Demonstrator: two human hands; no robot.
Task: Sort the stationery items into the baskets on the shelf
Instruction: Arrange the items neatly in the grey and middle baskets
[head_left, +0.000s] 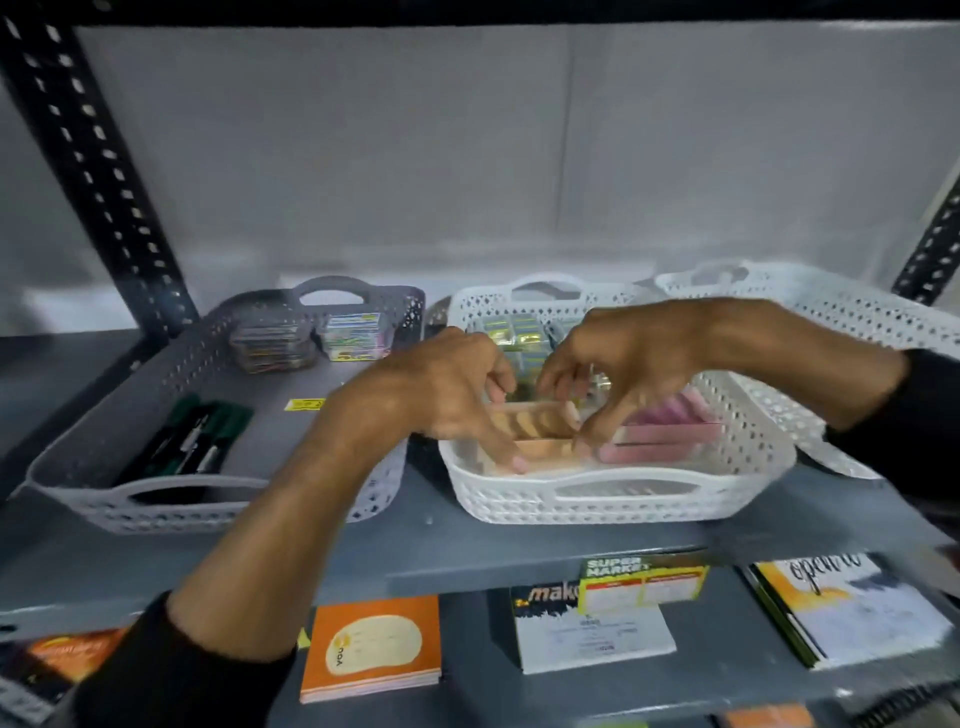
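Both hands, left hand (457, 389) and right hand (623, 364), pinch tan pack (535, 421) inside white basket (613, 499).

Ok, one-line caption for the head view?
Both hands, left hand and right hand, set peach sticky-note pads into the middle white perforated plastic basket.

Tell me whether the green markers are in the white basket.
No: the green markers lie in the grey basket, left of the white basket.

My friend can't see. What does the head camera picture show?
Two hands, left hand and right hand, handle a peach pack inside a white basket on a shelf. Pink packs lie beside it; a grey basket holds markers.
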